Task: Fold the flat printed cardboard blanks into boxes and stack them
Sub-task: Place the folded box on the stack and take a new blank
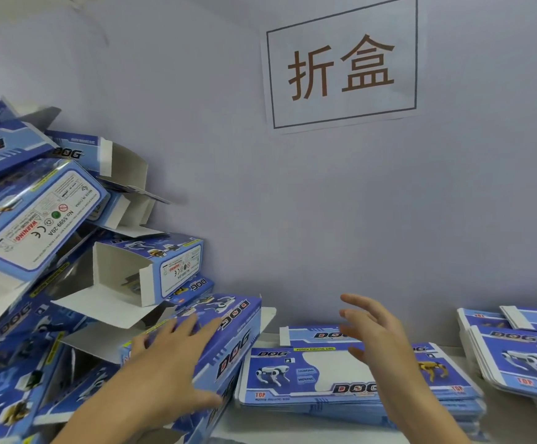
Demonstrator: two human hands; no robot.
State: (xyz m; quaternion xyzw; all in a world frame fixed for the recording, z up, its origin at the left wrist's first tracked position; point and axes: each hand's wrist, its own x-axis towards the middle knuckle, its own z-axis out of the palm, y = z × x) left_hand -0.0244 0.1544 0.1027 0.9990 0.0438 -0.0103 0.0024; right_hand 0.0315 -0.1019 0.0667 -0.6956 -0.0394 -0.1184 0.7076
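Left hand: my left hand (171, 370) lies palm-down on the folded box (228, 344) at the near-left part of the worktop (293, 427). Its fingers (193, 325) are straight and spread across the top panel; the thumb reaches toward the box's near edge. Nothing is gripped.
Right hand: my right hand (373, 341) hovers above the middle stack of flat blanks (309, 376). Its fingers (353, 302) are loosely spread and hold nothing.
Folded box: blue, printed "DOG", lying tilted against the pile of folded boxes (52, 219) on the left.
Pile of folded boxes: heaped untidily along the left side against the wall (293, 203), several with end flaps open.
Flat blanks: the middle stack lies just beside the folded box, to its right; a second stack of blanks (517, 350) lies at the right edge of the worktop.
Wall sign: a white sheet (342, 64) with two large characters, framed by a dark line, is fixed on the wall above the stacks.
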